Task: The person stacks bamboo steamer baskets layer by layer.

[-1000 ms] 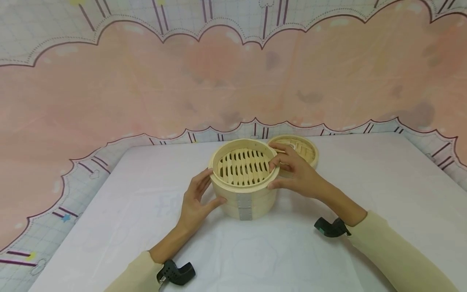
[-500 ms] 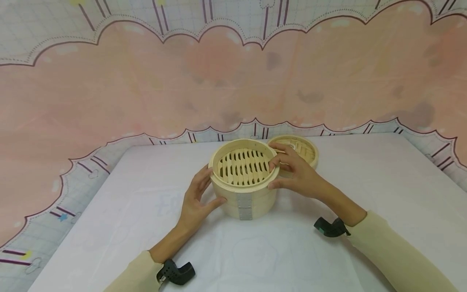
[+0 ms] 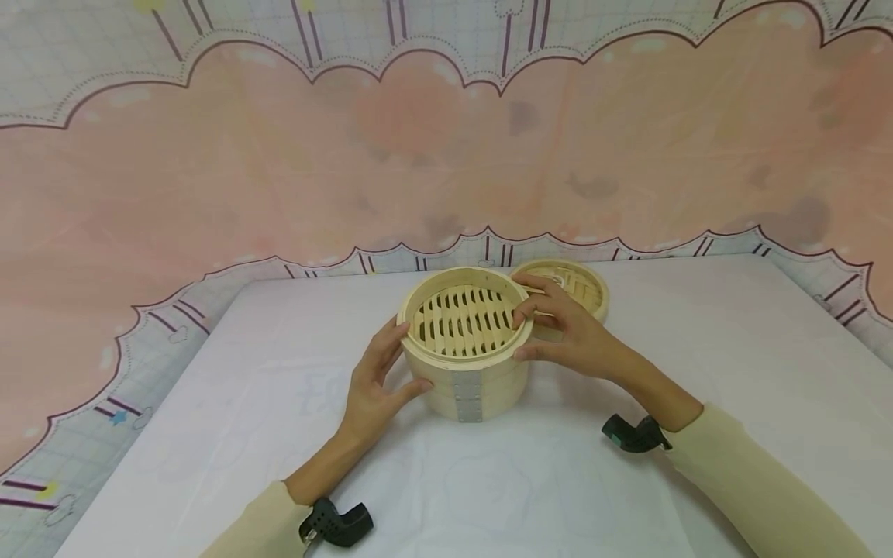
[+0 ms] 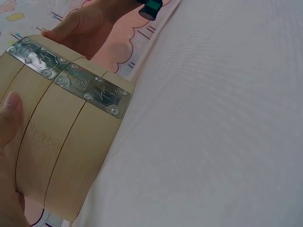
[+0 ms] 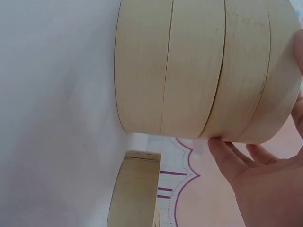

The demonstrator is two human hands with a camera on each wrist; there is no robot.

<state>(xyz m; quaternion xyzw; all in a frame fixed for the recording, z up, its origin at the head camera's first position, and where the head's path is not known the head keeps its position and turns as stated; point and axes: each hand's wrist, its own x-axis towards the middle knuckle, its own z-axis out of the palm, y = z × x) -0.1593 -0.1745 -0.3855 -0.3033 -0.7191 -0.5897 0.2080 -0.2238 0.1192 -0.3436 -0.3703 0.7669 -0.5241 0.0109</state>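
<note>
A two-tier bamboo steamer [image 3: 466, 387] stands on the white table, its upper slatted tray [image 3: 463, 319] facing up and bare. Two metal plates [image 4: 90, 90] line up one above the other across its tiers. My left hand [image 3: 377, 387] holds the left side, thumb on the front wall and fingers around the rim. From the right, my right hand [image 3: 568, 329] grips the upper tier's rim, with fingertips over the inside edge and thumb outside. In the right wrist view, fingers [image 5: 227, 158] of this hand lie along the steamer's far side.
Behind the steamer on the right lies its woven bamboo lid [image 3: 586, 287], partly covered by my right hand. A patterned cloth backdrop [image 3: 349, 170] rises along the table's back and left edges. White cloth covers the table [image 3: 488, 496].
</note>
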